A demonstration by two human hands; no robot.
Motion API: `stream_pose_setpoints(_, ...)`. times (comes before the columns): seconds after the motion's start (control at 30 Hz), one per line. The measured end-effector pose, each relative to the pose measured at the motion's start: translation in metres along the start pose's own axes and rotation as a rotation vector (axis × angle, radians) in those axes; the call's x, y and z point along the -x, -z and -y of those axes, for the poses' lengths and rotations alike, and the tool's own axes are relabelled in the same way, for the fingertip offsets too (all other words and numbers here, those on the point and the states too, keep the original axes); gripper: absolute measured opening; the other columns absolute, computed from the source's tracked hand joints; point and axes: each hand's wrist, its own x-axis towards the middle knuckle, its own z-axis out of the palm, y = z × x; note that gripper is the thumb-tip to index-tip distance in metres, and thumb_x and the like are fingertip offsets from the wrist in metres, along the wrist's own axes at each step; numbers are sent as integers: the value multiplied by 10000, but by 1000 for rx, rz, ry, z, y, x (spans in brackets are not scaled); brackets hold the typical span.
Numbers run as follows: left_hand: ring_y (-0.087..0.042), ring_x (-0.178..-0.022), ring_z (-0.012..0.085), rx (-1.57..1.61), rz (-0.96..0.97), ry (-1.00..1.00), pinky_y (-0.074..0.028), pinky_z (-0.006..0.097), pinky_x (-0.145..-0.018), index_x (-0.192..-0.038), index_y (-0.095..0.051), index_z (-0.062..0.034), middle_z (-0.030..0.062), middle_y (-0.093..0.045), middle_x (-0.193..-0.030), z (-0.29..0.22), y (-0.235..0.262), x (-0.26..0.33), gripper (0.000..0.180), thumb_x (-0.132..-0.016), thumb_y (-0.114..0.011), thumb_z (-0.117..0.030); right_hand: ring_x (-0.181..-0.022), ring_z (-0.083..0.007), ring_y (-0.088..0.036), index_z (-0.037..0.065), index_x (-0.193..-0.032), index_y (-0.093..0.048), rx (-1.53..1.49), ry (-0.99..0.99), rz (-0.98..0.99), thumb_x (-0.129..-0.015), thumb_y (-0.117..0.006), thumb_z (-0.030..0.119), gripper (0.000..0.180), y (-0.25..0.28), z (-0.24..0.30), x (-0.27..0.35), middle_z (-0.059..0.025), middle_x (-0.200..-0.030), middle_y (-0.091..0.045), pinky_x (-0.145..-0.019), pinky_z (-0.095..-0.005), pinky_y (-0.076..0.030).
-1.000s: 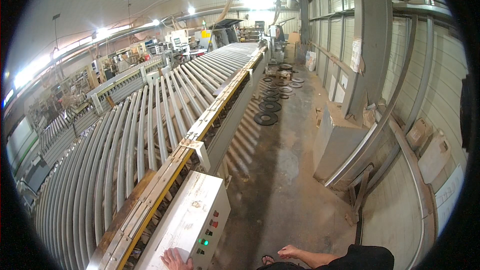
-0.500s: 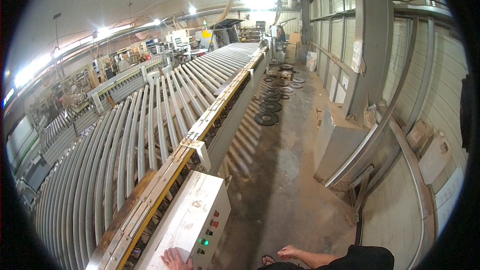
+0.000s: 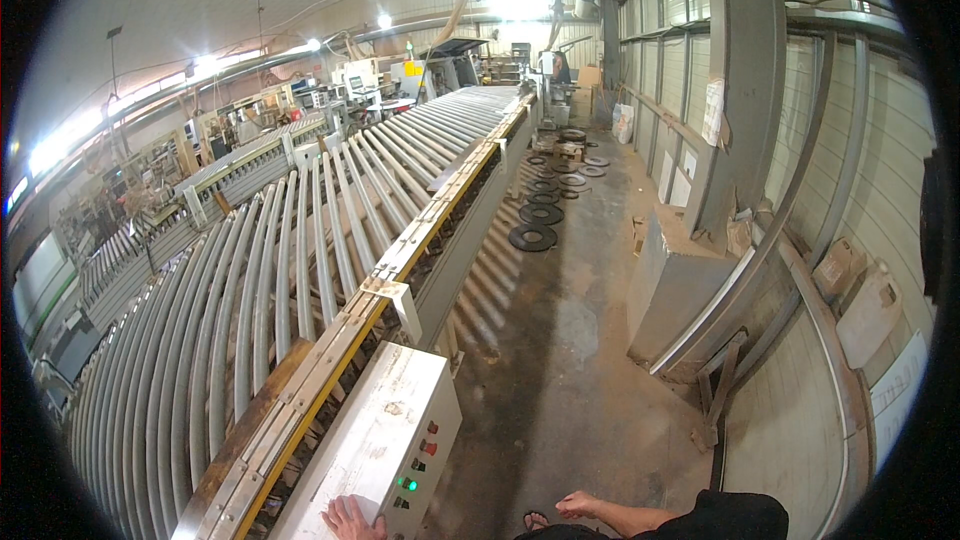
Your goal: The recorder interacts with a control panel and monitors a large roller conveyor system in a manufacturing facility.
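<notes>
My left hand [image 3: 352, 519] rests flat on the top of a white control box [image 3: 392, 408], near its close end, with the fingers apart and nothing held. Red and black buttons and a lit green button [image 3: 407, 484] line the right face of this box, beside that hand. Over the floor, my right hand [image 3: 575, 505] hangs with its fingers curled in, and I see nothing in it. A roller conveyor [image 3: 330, 230] of grey metal bars runs along the left, edged by a yellow-sided rail [image 3: 400, 250] next to the box.
Several dark rings [image 3: 533, 237] lie on the floor beside the conveyor. A grey column [image 3: 745, 90] on a boxed base stands at the right wall. White plastic jugs [image 3: 868, 312] sit along that wall. A person [image 3: 562, 70] is partly visible far ahead.
</notes>
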Motion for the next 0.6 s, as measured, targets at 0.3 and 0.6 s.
stream_pose_setpoints(0.3, -241, -1387, 348, -10, 6, 6, -129, 540, -1141, -1414, -349, -37, 199, -353, -1454, 0, 0, 0, 748, -850, -585, -467, -736, -142, -586, 28, -976, -661, -18, 4, -18, -863, -672, 314, 308, -3, 6, 12, -48, -845, -650, -644, -291, -463)
stream_pose_setpoints(0.6, -231, -1390, 358, 64, 43, 31, -117, 524, -1147, -1419, -338, -40, 206, -333, -1464, -1, 8, 1, 744, -842, -633, -404, -682, -131, -542, 34, -905, -644, -34, 42, 10, -858, -674, 321, 293, -3, 10, 18, -43, -781, -609, -591, -278, -425)
